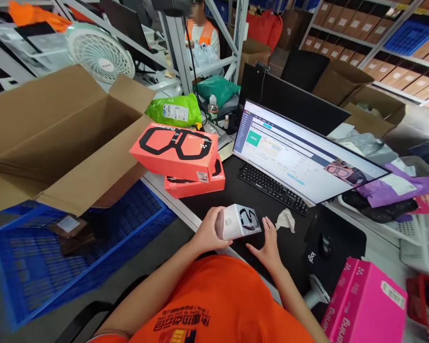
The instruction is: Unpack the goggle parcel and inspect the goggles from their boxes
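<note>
My left hand (211, 232) grips the left end of a small white box (232, 223) with a black printed design on one face. Tilted, the box is held above the black desk mat (214, 202). My right hand (269, 245) is near the box's right end, its thumb and fingers spread apart, with nothing in its grasp. Beyond my left hand, two coral-red boxes (178, 151) with black outline graphics are stacked askew at the desk's left edge. A crumpled white tissue (285, 220) lies just past my right fingers.
A monitor (289, 147) and keyboard (271, 188) stand ahead. At the right are a mouse (325, 244) and pink boxes (370, 305). A large open carton (89, 186) rests over a blue crate (93, 257) at left. Someone in an orange vest (208, 32) sits beyond the desk.
</note>
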### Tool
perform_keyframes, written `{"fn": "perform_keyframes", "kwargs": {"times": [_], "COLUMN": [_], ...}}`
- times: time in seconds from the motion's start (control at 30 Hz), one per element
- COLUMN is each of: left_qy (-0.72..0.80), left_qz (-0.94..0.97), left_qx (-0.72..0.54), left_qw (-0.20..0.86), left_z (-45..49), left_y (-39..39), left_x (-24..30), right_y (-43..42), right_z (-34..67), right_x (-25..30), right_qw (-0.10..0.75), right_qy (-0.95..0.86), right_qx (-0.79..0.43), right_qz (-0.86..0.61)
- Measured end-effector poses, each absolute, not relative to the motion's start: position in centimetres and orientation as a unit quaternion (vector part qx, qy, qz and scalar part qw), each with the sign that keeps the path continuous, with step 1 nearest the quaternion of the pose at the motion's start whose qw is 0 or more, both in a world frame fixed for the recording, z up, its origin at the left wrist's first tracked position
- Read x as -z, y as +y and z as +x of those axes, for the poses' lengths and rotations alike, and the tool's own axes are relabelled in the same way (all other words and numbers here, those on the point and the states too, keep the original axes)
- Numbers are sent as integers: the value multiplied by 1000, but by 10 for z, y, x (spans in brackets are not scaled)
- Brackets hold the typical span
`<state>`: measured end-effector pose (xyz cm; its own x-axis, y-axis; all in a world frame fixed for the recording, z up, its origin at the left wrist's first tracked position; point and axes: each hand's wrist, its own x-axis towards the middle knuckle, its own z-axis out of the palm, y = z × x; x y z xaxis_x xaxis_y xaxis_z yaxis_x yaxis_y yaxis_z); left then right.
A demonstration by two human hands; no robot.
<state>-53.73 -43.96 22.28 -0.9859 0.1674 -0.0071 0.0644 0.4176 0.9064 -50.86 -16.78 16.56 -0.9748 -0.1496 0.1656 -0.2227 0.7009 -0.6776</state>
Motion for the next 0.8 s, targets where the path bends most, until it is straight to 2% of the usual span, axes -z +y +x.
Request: {"fn": "perform_keyframes", "kwargs": {"times": [0.1,0.23,0.37,0.53,0.8], "left_qy": [870,902,918,903,834], "left_qz": [117,161,211,288,394], "left_qx": [-478,-399,-335,-320,-366], "left_qw": [39,22,10,-4,121], "left_z": [-534,-532,-534,-545,-572], "left_y": [-431,-409,-391,-387,-383], "left_x": [-234,-228,-210,-196,-180], "right_y": [-163,-182,-203,-207,-184], "right_z": [-502,-495,-498,-498,-482], "right_x": [-183,-213,-221,-215,-204], "right_qw": [22,24,17,19,4], "right_qy": [-880,-848,-862,-891,-875], "right_qx": [-473,-529,-507,-448,-470], "right_qz": [48,31,3,-69,-113]}}
